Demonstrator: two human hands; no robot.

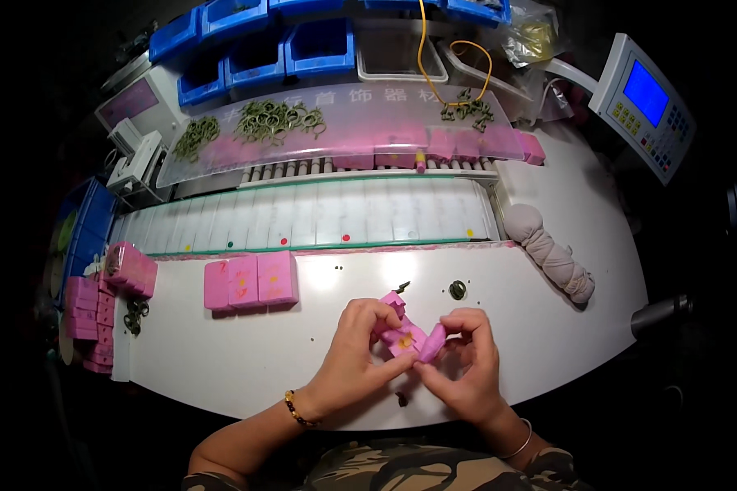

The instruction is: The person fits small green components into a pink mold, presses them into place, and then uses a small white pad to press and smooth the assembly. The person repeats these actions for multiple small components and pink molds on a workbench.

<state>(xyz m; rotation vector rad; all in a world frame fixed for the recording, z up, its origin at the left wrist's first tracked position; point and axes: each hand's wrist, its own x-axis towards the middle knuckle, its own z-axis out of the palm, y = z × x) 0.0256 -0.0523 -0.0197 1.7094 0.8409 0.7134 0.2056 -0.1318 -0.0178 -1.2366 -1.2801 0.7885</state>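
Left hand and right hand — fingers curled, pinching the pink piece between them — might tear it by overbending.

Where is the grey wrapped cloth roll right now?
The cloth roll lies at the right in the head view, on the white table, beyond and to the right of the right hand.

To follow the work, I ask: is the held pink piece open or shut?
Open: the pink piece splays apart between the left hand and right hand.
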